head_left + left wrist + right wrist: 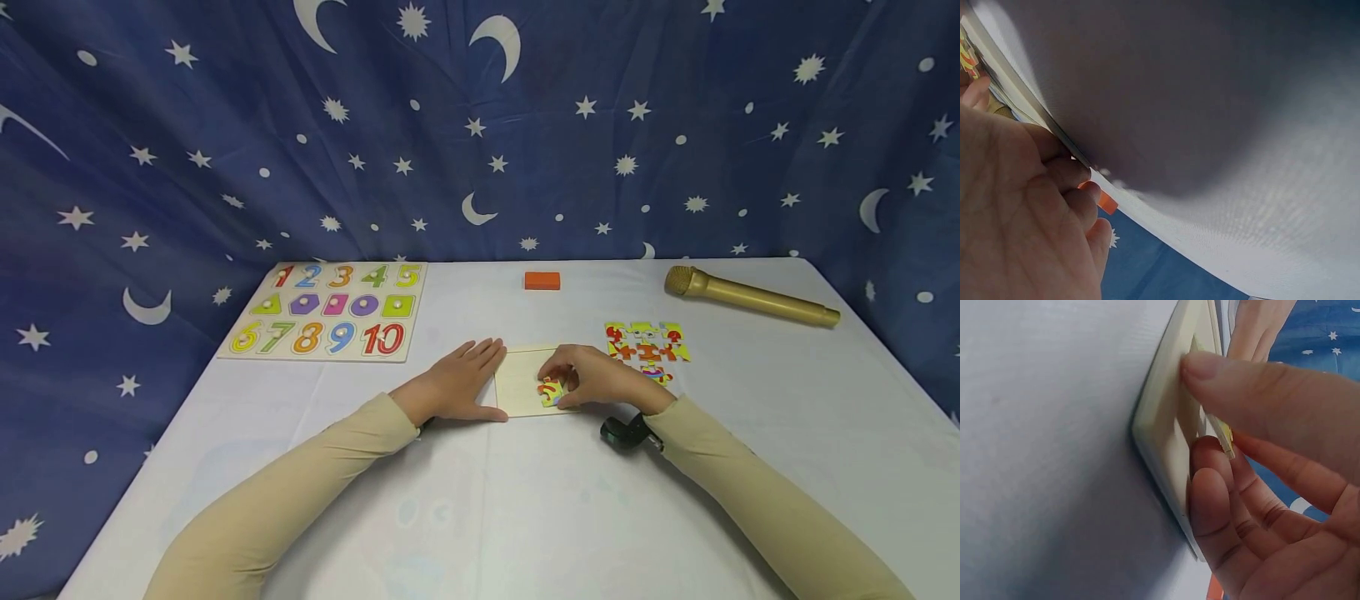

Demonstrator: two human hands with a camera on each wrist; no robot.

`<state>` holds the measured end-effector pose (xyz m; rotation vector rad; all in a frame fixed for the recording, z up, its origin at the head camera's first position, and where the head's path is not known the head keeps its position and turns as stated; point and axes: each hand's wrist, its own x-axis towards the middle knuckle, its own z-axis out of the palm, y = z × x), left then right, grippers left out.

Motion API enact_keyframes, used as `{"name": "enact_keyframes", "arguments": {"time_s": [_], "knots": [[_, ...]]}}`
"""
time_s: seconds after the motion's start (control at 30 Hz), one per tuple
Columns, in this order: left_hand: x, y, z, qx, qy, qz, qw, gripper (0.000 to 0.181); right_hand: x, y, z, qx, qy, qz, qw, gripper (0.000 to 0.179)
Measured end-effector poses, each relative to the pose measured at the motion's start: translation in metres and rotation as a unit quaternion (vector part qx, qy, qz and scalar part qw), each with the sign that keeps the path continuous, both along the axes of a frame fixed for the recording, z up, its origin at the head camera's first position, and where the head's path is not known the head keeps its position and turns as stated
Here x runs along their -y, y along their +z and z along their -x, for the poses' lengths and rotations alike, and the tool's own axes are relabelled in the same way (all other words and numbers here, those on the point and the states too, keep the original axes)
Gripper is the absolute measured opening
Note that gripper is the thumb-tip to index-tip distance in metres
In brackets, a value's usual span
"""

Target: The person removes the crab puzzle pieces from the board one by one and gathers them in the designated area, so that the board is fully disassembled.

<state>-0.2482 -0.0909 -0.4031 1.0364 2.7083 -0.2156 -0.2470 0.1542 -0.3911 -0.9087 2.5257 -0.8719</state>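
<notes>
A pale wooden puzzle tray (517, 379) lies flat on the white table between the hands. My left hand (465, 383) rests at its left edge, fingers extended and thumb spread toward the near corner. Over the tray, my right hand (600, 377) pinches a yellow-and-red jigsaw piece (551, 392) between thumb and fingers. The right wrist view shows that jigsaw piece (1227, 439) edge-on, tilted close above the tray (1163, 425); whether it touches is hard to tell. Just beyond the right hand lie several jigsaw pieces (647, 333), partly covered by that hand.
A number-and-shape peg board (315, 321) lies at the back left. An orange block (542, 281) sits at the rear middle. At the back right is a gold microphone (757, 298). A blue star-patterned curtain (450, 125) hangs behind the table.
</notes>
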Motion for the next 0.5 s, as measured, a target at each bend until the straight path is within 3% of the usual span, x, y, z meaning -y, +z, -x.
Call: {"name": "enact_keyframes", "arguments": {"time_s": [0.27,0.5], "knots": [[0.001,0.0,0.0,-0.002,-0.005,0.0,1.0,0.102,-0.003,-0.004,0.001,-0.012,-0.007,0.0,0.9999,0.038],[0.001,0.002,-0.001,-0.002,-0.006,0.001,1.0,0.101,-0.014,-0.008,0.002,-0.023,-0.026,0.051,0.9981,0.038]]}}
